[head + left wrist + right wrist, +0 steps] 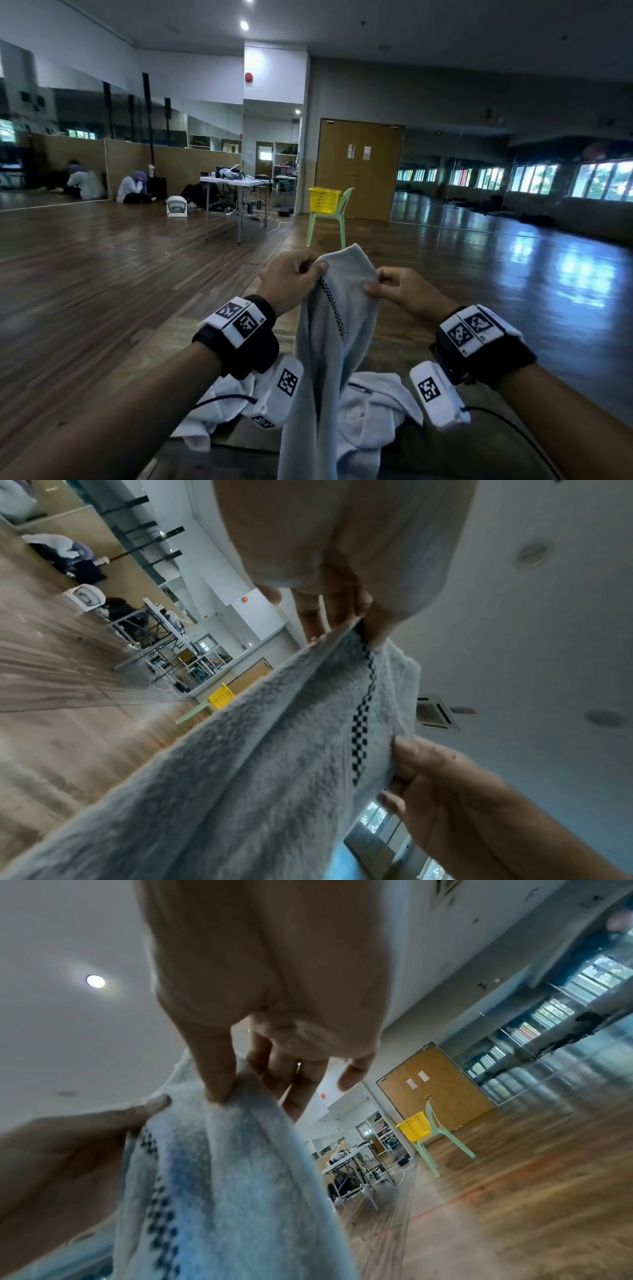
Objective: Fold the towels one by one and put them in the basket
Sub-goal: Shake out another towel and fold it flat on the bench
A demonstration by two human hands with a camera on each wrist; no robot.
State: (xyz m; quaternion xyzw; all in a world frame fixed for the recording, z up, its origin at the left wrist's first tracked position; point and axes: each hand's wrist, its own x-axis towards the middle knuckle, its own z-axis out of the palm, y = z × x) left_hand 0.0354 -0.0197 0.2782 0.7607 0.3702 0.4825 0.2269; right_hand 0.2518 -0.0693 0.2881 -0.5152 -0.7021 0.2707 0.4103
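Observation:
A grey towel (334, 342) with a black checkered stripe hangs in front of me, lifted by its top edge. My left hand (294, 277) pinches the edge at the stripe's upper end. My right hand (394, 291) pinches the same edge a little to the right. The left wrist view shows the left hand (342, 620) pinching the towel (267, 750) at the hem, and the right wrist view shows the right hand (236, 1074) pinching the towel (232, 1177). Several white towels (370, 407) lie crumpled below. A yellow basket (323, 199) sits on a far green chair (337, 219).
A brown surface (246, 438) under the towel pile is just below my arms. Wooden floor stretches ahead to the chair. A white folding table (236, 183) with gear stands at the left back, and two people sit by the mirror wall. A wooden double door (359, 168) lies behind the chair.

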